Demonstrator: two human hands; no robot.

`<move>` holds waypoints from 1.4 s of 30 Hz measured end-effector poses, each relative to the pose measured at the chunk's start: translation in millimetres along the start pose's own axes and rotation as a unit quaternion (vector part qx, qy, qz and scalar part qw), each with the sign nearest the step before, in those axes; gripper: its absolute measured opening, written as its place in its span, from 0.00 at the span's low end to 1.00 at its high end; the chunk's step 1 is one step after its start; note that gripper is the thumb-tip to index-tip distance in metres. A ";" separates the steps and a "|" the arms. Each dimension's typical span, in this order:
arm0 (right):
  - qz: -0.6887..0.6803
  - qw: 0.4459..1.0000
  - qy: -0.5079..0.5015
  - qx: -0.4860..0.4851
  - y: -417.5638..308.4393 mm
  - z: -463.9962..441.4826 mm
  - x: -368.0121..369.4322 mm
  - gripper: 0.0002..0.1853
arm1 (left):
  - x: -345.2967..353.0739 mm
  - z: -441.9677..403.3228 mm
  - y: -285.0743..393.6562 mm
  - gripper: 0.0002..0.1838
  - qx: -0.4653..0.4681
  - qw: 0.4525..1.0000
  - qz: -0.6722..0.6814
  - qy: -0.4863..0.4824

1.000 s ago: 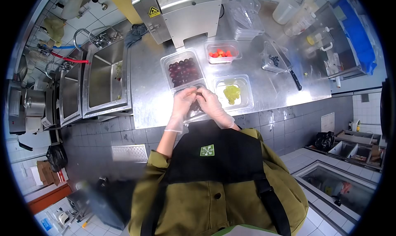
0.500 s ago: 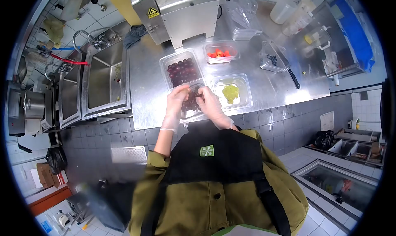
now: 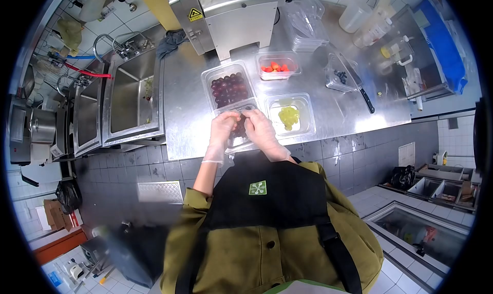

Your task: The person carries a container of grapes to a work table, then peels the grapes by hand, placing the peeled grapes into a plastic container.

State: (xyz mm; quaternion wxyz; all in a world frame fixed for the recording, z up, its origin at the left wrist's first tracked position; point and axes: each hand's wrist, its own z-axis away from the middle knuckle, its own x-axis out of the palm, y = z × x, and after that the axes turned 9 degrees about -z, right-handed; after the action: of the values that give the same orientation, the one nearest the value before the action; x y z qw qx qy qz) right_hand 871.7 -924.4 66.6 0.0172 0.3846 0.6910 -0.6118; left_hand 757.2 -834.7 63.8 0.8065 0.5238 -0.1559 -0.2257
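Both my hands wear clear gloves and are over a clear tub of dark grapes (image 3: 239, 130) at the counter's front edge. My left hand (image 3: 223, 129) has its fingers pinched together; anything between them is too small to name. Close beside it, my right hand (image 3: 259, 129) has its fingers closed at the fingertips, their content hidden. Just behind them lies a larger tray of dark round grapes (image 3: 229, 88). To the right is a tub with cut green grapes (image 3: 288, 118).
A tub of strawberries (image 3: 275, 67) stands behind the green grapes. Farther right, a knife (image 3: 366, 100) lies against a tub of blueberries (image 3: 340, 76). A steel machine (image 3: 239, 22) and stacked clear containers (image 3: 304, 29) stand behind; sinks (image 3: 132, 96) are left.
From apart half a second ago, my hands have come closer together over the front tub. The trays and tubs have kept their places on the counter.
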 end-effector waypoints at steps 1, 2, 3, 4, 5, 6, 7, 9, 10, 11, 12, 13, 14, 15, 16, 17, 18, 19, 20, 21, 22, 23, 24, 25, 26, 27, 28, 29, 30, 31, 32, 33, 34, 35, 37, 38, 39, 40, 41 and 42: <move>-0.035 0.999 -0.008 0.031 -2.3 0.1 0.0 0.13 | 0.7 0.1 -1.7 0.07 0.015 1.000 0.004 -0.008; -0.070 0.996 -0.016 0.061 -4.4 0.2 0.6 0.12 | 2.0 0.7 -3.8 0.06 0.029 0.999 0.008 -0.015; -0.104 0.990 -0.023 0.092 -5.3 0.3 0.9 0.12 | 3.6 1.8 -4.1 0.06 0.044 0.999 0.012 -0.023; -0.149 0.983 -0.025 0.104 -2.5 0.4 1.9 0.12 | 4.6 2.6 -4.1 0.06 0.058 0.998 -0.009 -0.015; -0.194 0.974 -0.026 0.117 2.9 0.5 3.5 0.11 | 5.3 3.5 -3.9 0.06 0.072 0.997 -0.030 -0.007; -0.238 0.962 -0.028 0.128 4.9 -0.8 3.3 0.11 | 6.2 5.2 -1.2 0.07 0.086 0.995 -0.050 0.001; -0.281 0.947 -0.043 0.149 6.9 -2.0 2.4 0.11 | 6.7 7.4 1.4 0.07 0.100 0.991 -0.084 0.014; -0.365 0.909 -0.072 0.189 7.7 -4.9 -2.0 0.12 | 8.5 12.0 7.5 0.07 0.128 0.980 -0.151 0.038; -0.369 0.904 -0.085 0.197 5.8 -5.9 -4.8 0.11 | 9.7 13.1 9.5 0.06 0.153 0.969 -0.186 0.051; -0.374 0.899 -0.098 0.205 3.2 -6.5 -7.9 0.11 | 10.6 14.1 11.2 0.06 0.178 0.957 -0.221 0.064; -0.378 0.894 -0.111 0.213 0.7 -7.2 -10.4 0.10 | 11.0 15.3 13.0 0.06 0.202 0.942 -0.256 0.077; -0.403 0.881 -0.115 0.220 1.5 -7.2 -11.6 0.10 | 11.1 16.9 15.9 0.05 0.223 0.930 -0.281 0.082; -0.427 0.868 -0.120 0.226 2.6 -7.6 -12.9 0.10 | 11.2 18.4 19.2 0.05 0.244 0.916 -0.305 0.087; -0.450 0.853 -0.125 0.232 0.4 -8.7 -15.0 0.10 | 11.3 19.5 21.7 0.05 0.265 0.902 -0.329 0.093; -0.452 0.849 -0.129 0.242 -2.2 -9.0 -17.6 0.10 | 11.1 20.1 23.6 0.05 0.267 0.898 -0.339 0.088; -0.454 0.844 -0.134 0.252 -5.4 -9.0 -21.0 0.10 | 10.7 20.5 25.2 0.05 0.270 0.894 -0.349 0.082; -0.456 0.839 -0.138 0.263 -8.4 -9.4 -23.2 0.10 | 10.6 20.5 25.9 0.05 0.273 0.890 -0.358 0.077; -0.467 0.838 -0.130 0.253 -5.2 -8.4 -20.8 0.09 | 11.0 19.2 24.3 0.05 0.291 0.886 -0.354 0.076; -0.477 0.836 -0.121 0.244 0.7 -6.8 -16.3 0.09 | 11.7 17.1 21.1 0.05 0.309 0.881 -0.350 0.075; -0.488 0.833 -0.112 0.234 0.4 -7.2 -14.9 0.08 | 12.3 16.1 20.1 0.05 0.326 0.876 -0.346 0.074; -0.490 0.831 -0.111 0.240 0.4 -7.3 -15.4 0.08 | 12.5 15.7 19.4 0.05 0.326 0.878 -0.341 0.075; -0.491 0.828 -0.109 0.246 0.5 -7.7 -16.9 0.08 | 13.1 15.7 19.2 0.05 0.326 0.880 -0.337 0.075; -0.493 0.826 -0.107 0.252 -0.6 -8.7 -18.9 0.08 | 14.3 15.9 19.7 0.05 0.326 0.882 -0.331 0.074; -0.503 0.821 -0.099 0.250 -0.5 -9.2 -19.4 0.08 | 15.7 16.6 20.5 0.05 0.306 0.896 -0.313 0.076; -0.514 0.816 -0.092 0.249 -0.5 -9.5 -19.5 0.08 | 16.9 17.9 21.7 0.06 0.285 0.909 -0.294 0.078; -0.524 0.810 -0.085 0.248 -0.3 -9.6 -19.4 0.08 | 17.6 19.1 22.7 0.06 0.263 0.921 -0.276 0.080; -0.533 0.807 -0.079 0.243 0.4 -9.8 -18.5 0.08 | 17.2 19.4 22.8 0.06 0.236 0.939 -0.241 0.070; -0.541 0.804 -0.074 0.237 1.3 -10.0 -17.3 0.08 | 16.5 19.3 23.0 0.06 0.209 0.954 -0.206 0.059; -0.549 0.800 -0.069 0.232 1.3 -10.3 -17.0 0.08 | 16.3 19.3 23.1 0.06 0.181 0.967 -0.171 0.048; -0.550 0.796 -0.067 0.242 1.5 -10.2 -17.4 0.08 | 17.1 19.6 23.1 0.06 0.171 0.976 -0.131 0.046; -0.552 0.792 -0.066 0.252 1.5 -10.0 -18.1 0.08 | 18.3 19.9 23.2 0.06 0.160 0.982 -0.090 0.044; -0.553 0.788 -0.064 0.262 1.4 -9.9 -18.7 0.08 | 19.2 20.1 23.0 0.06 0.150 0.987 -0.049 0.041; -0.561 0.784 -0.058 0.258 2.8 -9.5 -17.2 0.08 | 19.6 20.5 22.3 0.06 0.169 0.980 -0.093 0.056; -0.570 0.780 -0.051 0.254 5.2 -8.8 -14.0 0.07 | 19.8 21.0 21.4 0.06 0.188 0.970 -0.136 0.071; -0.573 0.778 -0.041 0.256 3.2 -9.2 -13.5 0.07 | 19.9 20.8 21.5 0.07 0.274 0.928 -0.228 0.105; -0.568 0.779 -0.038 0.263 2.3 -8.8 -14.3 0.07 | 20.1 20.1 22.6 0.07 0.340 0.891 -0.275 0.125; -0.562 0.781 -0.035 0.269 1.0 -8.8 -15.2 0.07 | 20.5 20.1 24.2 0.08 0.403 0.845 -0.320 0.144; -0.562 0.780 -0.028 0.275 1.0 -8.6 -15.2 0.07 | 21.1 21.6 25.9 0.08 0.401 0.841 -0.335 0.140; -0.561 0.779 -0.020 0.281 1.0 -8.5 -15.1 0.07 | 22.2 24.2 28.2 0.08 0.400 0.836 -0.350 0.136; -0.560 0.777 -0.013 0.287 1.1 -8.4 -15.2 0.07 | 23.7 26.8 30.8 0.08 0.398 0.832 -0.365 0.132</move>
State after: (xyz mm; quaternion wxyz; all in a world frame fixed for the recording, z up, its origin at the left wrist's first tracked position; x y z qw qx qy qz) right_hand 886.7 -925.0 75.3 -0.4308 -0.0908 0.5769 -0.6880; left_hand 770.4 -857.1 103.1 0.4006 0.8429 0.0779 -0.3507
